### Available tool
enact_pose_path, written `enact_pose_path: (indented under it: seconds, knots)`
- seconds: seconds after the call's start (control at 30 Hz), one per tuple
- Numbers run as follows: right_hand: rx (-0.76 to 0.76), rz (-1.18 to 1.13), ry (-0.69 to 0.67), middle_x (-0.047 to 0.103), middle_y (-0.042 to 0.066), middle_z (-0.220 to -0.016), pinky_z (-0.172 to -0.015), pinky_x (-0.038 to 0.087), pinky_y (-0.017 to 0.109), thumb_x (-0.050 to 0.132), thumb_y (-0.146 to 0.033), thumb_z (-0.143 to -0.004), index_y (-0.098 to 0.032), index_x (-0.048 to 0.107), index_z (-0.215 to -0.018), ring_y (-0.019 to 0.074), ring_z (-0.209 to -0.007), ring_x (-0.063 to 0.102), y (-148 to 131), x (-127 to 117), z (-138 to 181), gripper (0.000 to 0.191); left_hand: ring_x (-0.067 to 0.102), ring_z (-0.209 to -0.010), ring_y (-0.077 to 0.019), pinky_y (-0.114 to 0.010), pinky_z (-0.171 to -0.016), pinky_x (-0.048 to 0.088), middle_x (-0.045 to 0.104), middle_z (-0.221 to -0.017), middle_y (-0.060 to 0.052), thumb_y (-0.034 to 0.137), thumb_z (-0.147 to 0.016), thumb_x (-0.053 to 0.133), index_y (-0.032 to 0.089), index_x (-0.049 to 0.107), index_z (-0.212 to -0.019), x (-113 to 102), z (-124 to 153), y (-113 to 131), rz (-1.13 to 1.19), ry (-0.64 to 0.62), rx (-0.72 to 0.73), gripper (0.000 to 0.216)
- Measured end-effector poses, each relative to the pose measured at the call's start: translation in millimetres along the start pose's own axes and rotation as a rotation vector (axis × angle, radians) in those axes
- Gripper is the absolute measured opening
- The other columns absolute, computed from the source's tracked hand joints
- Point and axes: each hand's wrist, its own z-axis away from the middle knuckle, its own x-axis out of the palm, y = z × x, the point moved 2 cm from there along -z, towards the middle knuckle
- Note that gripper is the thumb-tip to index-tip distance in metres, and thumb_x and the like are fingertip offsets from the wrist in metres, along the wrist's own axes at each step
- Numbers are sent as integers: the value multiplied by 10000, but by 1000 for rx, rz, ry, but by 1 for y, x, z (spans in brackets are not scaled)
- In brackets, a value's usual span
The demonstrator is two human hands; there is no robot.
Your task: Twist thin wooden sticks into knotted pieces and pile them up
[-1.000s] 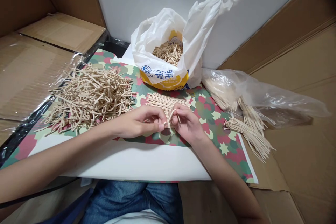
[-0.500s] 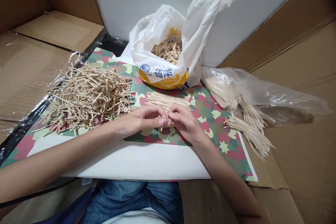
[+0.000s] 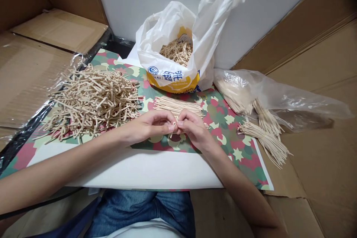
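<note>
Between my fingertips is a thin pale cord (image 3: 174,124), bent into a small loop with a short end hanging down. My left hand (image 3: 152,124) pinches it from the left, and my right hand (image 3: 193,128) pinches it from the right; the fingertips nearly meet. Just beyond my hands lies a row of straight pale cords (image 3: 178,105), side by side and partly hidden by my fingers. To the left, beside my left forearm, is a large heap of looped, knotted-looking cords (image 3: 95,100). Whether the loop in my fingers is knotted is too small to tell.
A white plastic bag (image 3: 167,70) holding short cord pieces stands at the back of the camouflage-patterned sheet (image 3: 220,126). On the right are bundles of cords (image 3: 264,139) and a clear plastic bag (image 3: 251,81). Cardboard (image 3: 320,148) flanks both sides; a wall rises behind.
My fingertips have drawn slightly closer together around the cord, and its loop now looks smaller. The view has shifted a little; the heap, bag and bundles stay put.
</note>
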Motion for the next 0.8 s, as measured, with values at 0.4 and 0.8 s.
enact_pose_path:
  seconds: [0.4, 0.8]
  knots:
    - [-649, 1095, 105, 496, -15, -625, -605, 376, 248, 468, -118, -767, -206, 432, -669, 129, -616, 482, -12, 10, 12, 136, 522, -644, -129, -217, -574, 378, 590, -699, -26, 268, -793, 514, 119, 598, -786, -2, 0, 5, -790, 243, 176, 171]
    - [-431, 1182, -50, 537, -25, -609, -544, 347, 213, 484, -122, -737, -190, 430, -661, 100, -544, 473, -15, 9, 7, 115, 512, -714, -142, -225, -623, 367, 577, -788, -47, 210, -794, 467, 128, 589, -842, -1, 7, 11, -1152, 90, 239, 155]
